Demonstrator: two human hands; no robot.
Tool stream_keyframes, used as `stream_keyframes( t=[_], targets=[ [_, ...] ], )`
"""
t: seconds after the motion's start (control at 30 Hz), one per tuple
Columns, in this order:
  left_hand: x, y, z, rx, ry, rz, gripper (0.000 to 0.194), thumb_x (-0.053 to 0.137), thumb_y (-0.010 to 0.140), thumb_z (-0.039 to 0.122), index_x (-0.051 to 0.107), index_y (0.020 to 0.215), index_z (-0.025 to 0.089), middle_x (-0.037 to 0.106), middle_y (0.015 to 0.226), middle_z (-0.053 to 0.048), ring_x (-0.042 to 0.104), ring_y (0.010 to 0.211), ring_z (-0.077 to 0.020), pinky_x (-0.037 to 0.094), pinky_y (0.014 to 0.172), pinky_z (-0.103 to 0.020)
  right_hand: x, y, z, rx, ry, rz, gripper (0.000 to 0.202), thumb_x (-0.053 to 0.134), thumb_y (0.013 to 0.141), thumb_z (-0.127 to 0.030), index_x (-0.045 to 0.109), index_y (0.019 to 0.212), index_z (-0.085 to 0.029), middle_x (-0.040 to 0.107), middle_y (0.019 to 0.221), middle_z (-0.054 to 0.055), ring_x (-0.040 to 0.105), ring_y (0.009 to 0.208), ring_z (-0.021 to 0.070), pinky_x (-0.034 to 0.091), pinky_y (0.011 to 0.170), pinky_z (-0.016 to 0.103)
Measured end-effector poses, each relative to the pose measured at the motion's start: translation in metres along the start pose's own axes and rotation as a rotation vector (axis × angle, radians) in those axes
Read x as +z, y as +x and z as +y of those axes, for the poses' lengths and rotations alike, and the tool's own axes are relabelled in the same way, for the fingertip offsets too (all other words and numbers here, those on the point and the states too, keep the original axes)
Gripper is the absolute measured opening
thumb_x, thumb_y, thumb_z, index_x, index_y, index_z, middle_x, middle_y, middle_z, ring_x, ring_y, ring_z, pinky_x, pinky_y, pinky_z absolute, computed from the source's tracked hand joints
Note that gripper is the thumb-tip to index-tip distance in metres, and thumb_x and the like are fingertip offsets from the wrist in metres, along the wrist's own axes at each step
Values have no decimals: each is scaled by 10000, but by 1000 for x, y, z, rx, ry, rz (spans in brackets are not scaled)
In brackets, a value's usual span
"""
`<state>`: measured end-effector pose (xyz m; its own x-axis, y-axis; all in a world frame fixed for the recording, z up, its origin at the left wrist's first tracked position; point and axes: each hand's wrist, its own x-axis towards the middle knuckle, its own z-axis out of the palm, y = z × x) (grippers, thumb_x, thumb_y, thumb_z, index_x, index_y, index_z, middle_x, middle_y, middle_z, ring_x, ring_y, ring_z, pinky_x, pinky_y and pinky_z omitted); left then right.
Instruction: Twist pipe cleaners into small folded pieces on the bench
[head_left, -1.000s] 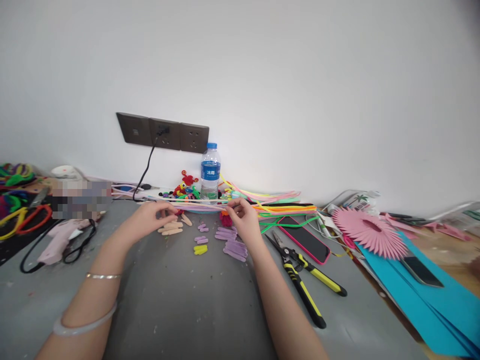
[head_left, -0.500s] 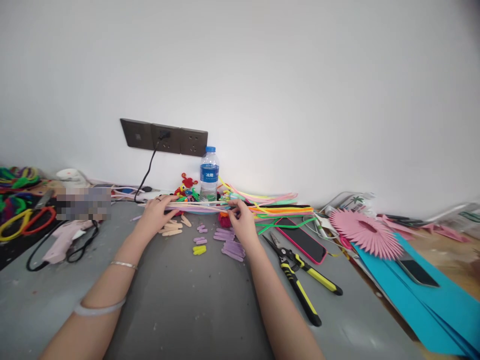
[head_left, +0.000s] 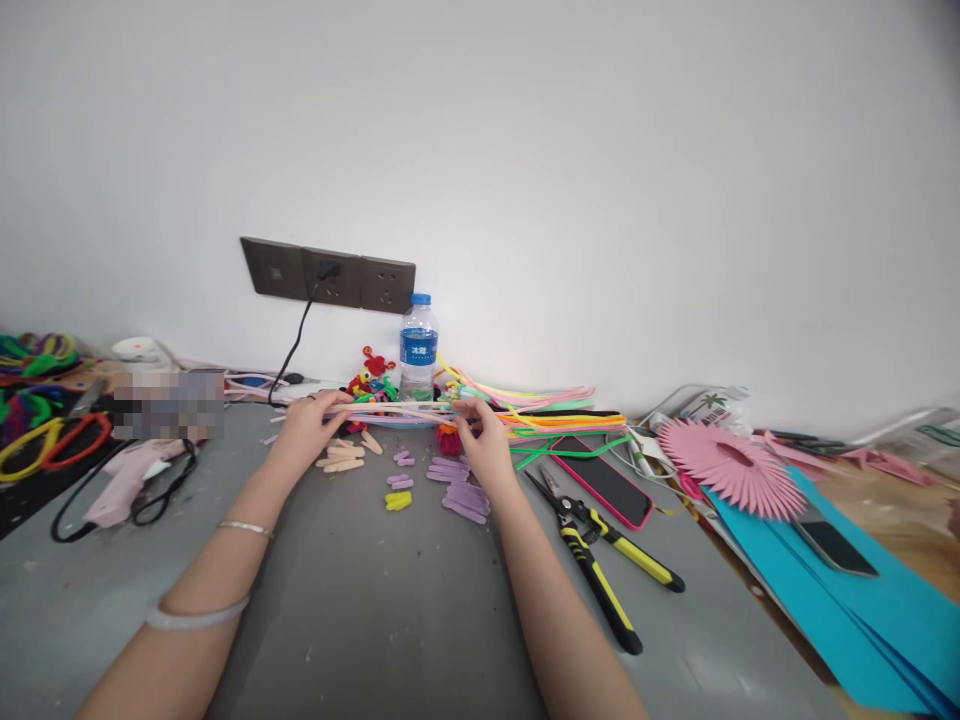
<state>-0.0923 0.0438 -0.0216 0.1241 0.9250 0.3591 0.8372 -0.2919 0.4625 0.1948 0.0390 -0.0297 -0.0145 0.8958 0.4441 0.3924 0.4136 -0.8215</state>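
Observation:
At the back of the grey table, my left hand point(head_left: 309, 430) is closed on the left part of a bundle of pale pink and lilac pipe cleaners point(head_left: 401, 409). My right hand point(head_left: 484, 438) pinches the same stems farther right, thumb and fingertips together. The stems run level between both hands, just in front of the water bottle point(head_left: 419, 350). Below them lie short cut pieces: peach pieces point(head_left: 343, 455) near my left hand, purple pieces point(head_left: 465, 500) near my right, and a few yellow pieces point(head_left: 399, 499) between. More coloured pipe cleaners point(head_left: 562, 422) stretch out right of my right hand.
Yellow-handled cutters point(head_left: 592, 545) and a pink-edged phone point(head_left: 604, 485) lie to the right, then blue card sheets point(head_left: 840, 600) and a pink pleated paper ring point(head_left: 731, 468). On the left are a pink glue gun point(head_left: 124, 485) and scissors point(head_left: 56, 445). A red figure point(head_left: 371, 375) stands by the bottle.
My left hand has shifted very slightly, with the stems still in it. My right hand stays practically in place, and the objects on the table have not moved.

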Motion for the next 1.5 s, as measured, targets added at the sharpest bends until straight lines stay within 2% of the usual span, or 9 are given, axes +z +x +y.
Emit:
stream_keyframes(
  t=[0.27,0.4,0.53,0.67,0.8,0.93,1.17,1.4,1.5],
  targets=[
    [0,-2,3,2,60,-62,291,599,796,409,581,1014,217,704,1092,-91,632,1022,-292,450,877,-373,1,-1,-3,-19,35,-17,156,485,829,-199,599,931,-168,697,951,83,645,908,206,484,826,333],
    [3,-1,2,-23,80,-59,210,589,790,342,542,954,220,711,990,-72,649,916,-276,451,825,-361,1,-3,-10,-114,17,-35,146,492,856,-203,627,907,-182,700,931,72,638,921,210,474,856,349],
    [4,-1,2,0,51,-66,154,559,804,335,535,908,224,715,903,-57,650,853,-268,441,814,-360,3,-7,-16,-200,-48,-158,155,505,875,-186,656,902,-206,700,928,61,614,958,215,459,890,361],
    [0,0,4,25,-6,-46,144,538,821,360,551,881,230,725,912,-52,652,846,-262,434,816,-358,5,-10,-15,-224,-154,-302,196,539,869,-176,661,1015,-220,694,1061,74,566,1091,233,427,969,409],
    [-2,-1,4,15,-72,0,172,533,834,394,563,879,230,725,865,-39,655,792,-244,446,746,-319,7,-14,-11,-226,-309,-411,252,554,870,-181,650,1094,-243,643,1259,61,443,1285,264,268,1103,545],
    [1,-2,4,5,-67,69,184,511,858,386,569,925,225,709,858,-36,641,748,-225,447,701,-297,12,-18,-11,-205,-456,-484,283,535,895,-197,650,1146,-262,554,1389,47,318,1390,310,85,1122,668],
    [3,-2,9,80,-25,141,97,495,852,277,571,880,225,686,859,-47,614,823,-246,449,781,-344,18,-21,-17,-244,-556,-516,337,463,939,-211,623,1232,-258,529,1411,49,278,1409,341,17,1115,708],
    [2,-1,14,141,-63,57,124,504,865,321,587,907,239,712,911,-45,626,884,-251,444,868,-378,28,-22,-26,-299,-611,-545,398,400,932,-121,613,1251,-230,562,1359,86,253,1425,340,51,1114,712],
    [3,-2,13,109,-103,75,133,509,860,333,542,942,234,708,952,-56,634,926,-254,450,857,-377,30,-22,-28,-328,-601,-518,438,388,912,-73,607,1253,-240,564,1350,78,276,1409,338,67,1113,707]
  ],
)
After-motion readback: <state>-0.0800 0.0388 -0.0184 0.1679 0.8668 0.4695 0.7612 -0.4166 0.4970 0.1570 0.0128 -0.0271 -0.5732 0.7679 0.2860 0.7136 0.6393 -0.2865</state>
